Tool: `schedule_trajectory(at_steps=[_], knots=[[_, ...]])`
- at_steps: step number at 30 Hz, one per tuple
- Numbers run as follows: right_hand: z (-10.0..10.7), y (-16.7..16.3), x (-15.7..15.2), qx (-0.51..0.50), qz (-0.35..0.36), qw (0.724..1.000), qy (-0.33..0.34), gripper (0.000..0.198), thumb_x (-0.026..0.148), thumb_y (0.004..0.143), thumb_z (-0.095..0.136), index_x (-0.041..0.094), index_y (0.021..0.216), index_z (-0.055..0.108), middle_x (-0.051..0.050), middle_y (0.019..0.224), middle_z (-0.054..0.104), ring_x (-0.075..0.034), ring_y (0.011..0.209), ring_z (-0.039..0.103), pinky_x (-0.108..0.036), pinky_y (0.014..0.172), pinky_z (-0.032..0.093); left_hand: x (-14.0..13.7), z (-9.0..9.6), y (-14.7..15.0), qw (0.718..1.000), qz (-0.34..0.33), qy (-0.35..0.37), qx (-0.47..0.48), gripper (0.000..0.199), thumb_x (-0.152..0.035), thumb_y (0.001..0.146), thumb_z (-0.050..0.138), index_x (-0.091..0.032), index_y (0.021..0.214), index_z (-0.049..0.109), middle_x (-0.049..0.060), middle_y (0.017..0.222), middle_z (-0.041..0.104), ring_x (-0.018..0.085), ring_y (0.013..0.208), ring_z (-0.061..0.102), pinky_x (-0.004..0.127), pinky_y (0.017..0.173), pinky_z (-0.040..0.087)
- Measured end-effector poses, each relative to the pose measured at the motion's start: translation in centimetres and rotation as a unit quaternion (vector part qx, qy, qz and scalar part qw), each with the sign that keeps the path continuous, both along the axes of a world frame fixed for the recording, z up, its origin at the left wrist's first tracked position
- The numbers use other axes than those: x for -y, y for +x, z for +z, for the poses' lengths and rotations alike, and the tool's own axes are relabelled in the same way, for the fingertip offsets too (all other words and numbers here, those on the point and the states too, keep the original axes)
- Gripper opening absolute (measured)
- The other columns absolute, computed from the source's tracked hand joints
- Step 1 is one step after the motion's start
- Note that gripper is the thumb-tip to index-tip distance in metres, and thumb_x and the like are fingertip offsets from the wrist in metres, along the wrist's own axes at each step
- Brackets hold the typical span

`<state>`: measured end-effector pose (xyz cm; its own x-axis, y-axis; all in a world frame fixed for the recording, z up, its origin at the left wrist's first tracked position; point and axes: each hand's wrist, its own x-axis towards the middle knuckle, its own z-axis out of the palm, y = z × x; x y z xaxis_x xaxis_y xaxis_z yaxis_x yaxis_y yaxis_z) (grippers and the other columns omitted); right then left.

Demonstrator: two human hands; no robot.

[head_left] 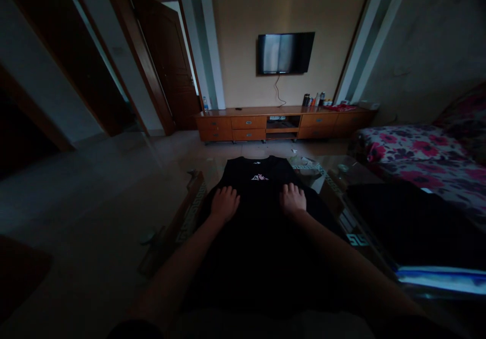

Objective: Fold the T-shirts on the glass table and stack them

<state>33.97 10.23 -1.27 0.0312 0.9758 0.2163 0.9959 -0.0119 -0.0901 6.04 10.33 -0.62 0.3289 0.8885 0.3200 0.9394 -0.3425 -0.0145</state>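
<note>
A black T-shirt [261,238] lies spread over a glass table [197,197], its neckline at the far end. On its chest is a small pale print [260,178]. My left hand [225,202] rests palm down on the shirt's left part, fingers laid out on the cloth. Across from it, my right hand [293,199] lies on the right part of the shirt, its fingers slightly bent and apart. The fabric's lower part is too dark to make out folds.
To the right, dark folded cloth [417,222] lies beside the table, near a sofa with a flowered cover [413,144]. A low wooden cabinet [248,122] with bottles stands along the far wall beneath a television [285,53]. A brown door [165,60] is at the back left.
</note>
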Motion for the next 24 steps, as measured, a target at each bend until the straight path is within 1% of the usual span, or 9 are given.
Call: schedule_trajectory(at_steps=[2, 4, 8, 11, 14, 17, 20, 22, 24], knots=[[-0.2, -3.3, 3.2, -0.039, 0.109, 0.993, -0.003, 0.054, 0.039, 0.102, 0.032, 0.011, 0.144, 0.052, -0.022, 0.151, 0.048, -0.035, 0.138, 0.042, -0.050, 0.117, 0.023, 2.8, -0.8, 2.1, 0.999, -0.040, -0.017, 0.004, 0.041, -0.038, 0.104, 0.036, -0.017, 0.123, 0.065, 0.016, 0.127, 0.064, 0.030, 0.121, 0.055, 0.047, 0.107, 0.038], [-0.7, -6.1, 6.4, -0.065, 0.198, 0.978, -0.013, 0.058, 0.040, 0.102, 0.033, 0.011, 0.152, 0.045, -0.018, 0.161, 0.037, -0.034, 0.148, 0.030, -0.049, 0.122, 0.013, 5.5, -1.8, 3.7, 0.996, -0.078, -0.031, 0.007, 0.045, -0.035, 0.103, 0.038, -0.015, 0.138, 0.058, 0.015, 0.146, 0.055, 0.028, 0.136, 0.047, 0.045, 0.116, 0.031], [-1.6, -8.0, 11.3, -0.074, 0.221, 0.971, -0.057, 0.061, 0.042, 0.103, 0.031, 0.017, 0.158, 0.037, -0.011, 0.166, 0.028, -0.030, 0.152, 0.027, -0.047, 0.123, 0.017, 9.3, -3.2, 3.2, 0.992, -0.067, -0.111, 0.016, 0.056, -0.035, 0.103, 0.036, -0.014, 0.154, 0.042, 0.012, 0.163, 0.036, 0.028, 0.151, 0.031, 0.046, 0.123, 0.022], [-1.7, -4.9, 13.0, -0.077, 0.184, 0.974, -0.111, 0.067, 0.056, 0.102, 0.030, 0.025, 0.161, 0.033, -0.008, 0.169, 0.019, -0.030, 0.155, 0.018, -0.051, 0.124, 0.015, 10.7, -2.9, -0.8, 0.986, -0.051, -0.155, 0.024, 0.061, -0.044, 0.104, 0.031, -0.020, 0.160, 0.031, 0.007, 0.168, 0.024, 0.027, 0.156, 0.020, 0.047, 0.125, 0.020], [-1.6, 1.1, 14.4, -0.066, 0.125, 0.983, -0.122, 0.062, 0.051, 0.102, 0.031, 0.028, 0.161, 0.032, -0.007, 0.169, 0.018, -0.032, 0.156, 0.014, -0.056, 0.123, 0.013, 12.0, -2.5, -6.3, 0.984, -0.030, -0.177, 0.021, 0.065, -0.051, 0.104, 0.028, -0.022, 0.161, 0.028, 0.006, 0.169, 0.018, 0.027, 0.157, 0.016, 0.047, 0.125, 0.017], [-1.5, 7.3, 16.2, -0.039, 0.004, 0.991, -0.131, 0.063, 0.047, 0.102, 0.031, 0.026, 0.162, 0.029, -0.008, 0.169, 0.019, -0.029, 0.156, 0.014, -0.053, 0.124, 0.013, 13.4, -2.6, -10.4, 0.984, 0.011, -0.178, 0.016, 0.068, -0.051, 0.103, 0.028, -0.015, 0.161, 0.027, 0.009, 0.169, 0.018, 0.027, 0.156, 0.016, 0.045, 0.125, 0.017], [-1.6, 11.0, 18.1, -0.043, 0.003, 0.992, -0.116, 0.060, 0.044, 0.101, 0.033, 0.026, 0.158, 0.038, -0.009, 0.167, 0.027, -0.028, 0.156, 0.017, -0.053, 0.123, 0.016, 15.0, -2.7, -11.3, 0.986, 0.051, -0.157, 0.003, 0.065, -0.046, 0.103, 0.029, -0.015, 0.160, 0.032, 0.010, 0.168, 0.023, 0.027, 0.156, 0.020, 0.046, 0.125, 0.016], [-1.6, 11.6, 19.0, -0.050, 0.018, 0.993, -0.109, 0.057, 0.043, 0.100, 0.036, 0.026, 0.155, 0.043, -0.009, 0.165, 0.033, -0.029, 0.155, 0.019, -0.053, 0.123, 0.018, 16.1, -2.4, -10.6, 0.988, 0.096, -0.123, -0.002, 0.061, -0.042, 0.103, 0.032, -0.015, 0.157, 0.038, 0.012, 0.166, 0.029, 0.029, 0.155, 0.023, 0.050, 0.125, 0.015], [-1.6, 11.4, 19.6, -0.052, -0.008, 0.993, -0.101, 0.058, 0.042, 0.100, 0.037, 0.023, 0.154, 0.043, -0.012, 0.164, 0.033, -0.030, 0.154, 0.023, -0.052, 0.122, 0.021, 17.2, -1.6, -9.6, 0.986, 0.136, -0.099, -0.005, 0.058, -0.038, 0.102, 0.035, -0.011, 0.153, 0.044, 0.017, 0.162, 0.036, 0.032, 0.152, 0.029, 0.052, 0.123, 0.019]])
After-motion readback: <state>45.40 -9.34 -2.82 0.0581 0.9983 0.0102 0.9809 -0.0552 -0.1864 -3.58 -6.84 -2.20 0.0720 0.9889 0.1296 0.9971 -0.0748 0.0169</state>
